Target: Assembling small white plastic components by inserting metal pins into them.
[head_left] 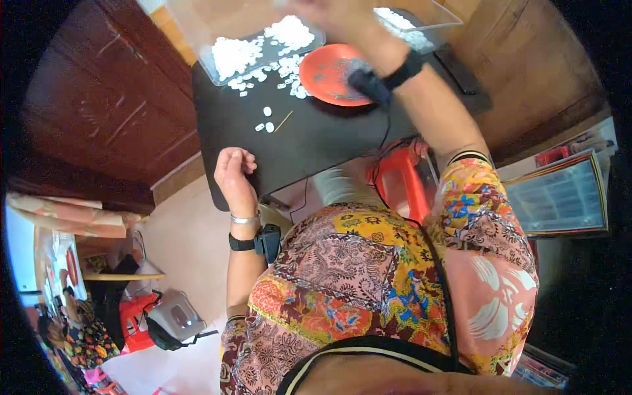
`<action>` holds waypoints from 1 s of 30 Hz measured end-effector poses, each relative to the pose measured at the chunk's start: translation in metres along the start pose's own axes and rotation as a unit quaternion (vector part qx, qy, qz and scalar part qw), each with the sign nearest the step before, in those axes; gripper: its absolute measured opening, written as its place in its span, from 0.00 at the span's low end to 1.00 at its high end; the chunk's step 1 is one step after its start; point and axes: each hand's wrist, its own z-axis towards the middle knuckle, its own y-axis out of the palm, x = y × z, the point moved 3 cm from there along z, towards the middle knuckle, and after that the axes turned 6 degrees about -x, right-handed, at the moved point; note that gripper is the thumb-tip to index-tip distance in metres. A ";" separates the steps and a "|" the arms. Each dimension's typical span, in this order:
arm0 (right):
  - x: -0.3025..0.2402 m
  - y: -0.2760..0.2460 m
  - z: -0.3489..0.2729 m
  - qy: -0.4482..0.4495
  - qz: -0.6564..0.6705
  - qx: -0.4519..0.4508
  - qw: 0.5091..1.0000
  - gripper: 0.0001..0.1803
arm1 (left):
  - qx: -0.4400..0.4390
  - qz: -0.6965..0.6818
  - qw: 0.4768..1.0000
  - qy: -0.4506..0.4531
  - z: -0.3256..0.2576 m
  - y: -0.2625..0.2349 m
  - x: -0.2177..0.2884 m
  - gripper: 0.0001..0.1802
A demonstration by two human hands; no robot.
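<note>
Black table (pixel 316 141), left hand (pixel 234 174) resting, white pieces (pixel 253 52)

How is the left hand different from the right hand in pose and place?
The left hand rests curled on the near edge of the black table; the right hand reaches far, blurred, above the orange plate. Whether either holds anything cannot be told. Both wrists wear black bands.

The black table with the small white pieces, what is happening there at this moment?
A person in a patterned shirt sits at the black table. The left hand rests loosely curled at the near table edge and holds nothing visible. The right hand reaches far over the orange plate toward the clear trays; it is blurred, so its grip cannot be judged. White pieces fill a clear tray, and some lie loose on the table beside a thin stick.
</note>
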 end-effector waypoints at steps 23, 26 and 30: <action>0.066 0.169 -0.049 0.036 -0.156 -0.468 0.869 0.09 | -0.012 -0.013 1.000 0.003 0.006 0.000 -0.005 0.08; 0.068 0.176 -0.052 0.031 -0.201 -0.483 0.852 0.09 | -0.009 -0.017 1.000 0.001 0.005 0.000 -0.004 0.08; 0.092 0.185 -0.053 -0.025 -0.137 -0.483 0.865 0.10 | -0.013 -0.031 0.999 0.002 0.006 0.001 -0.002 0.09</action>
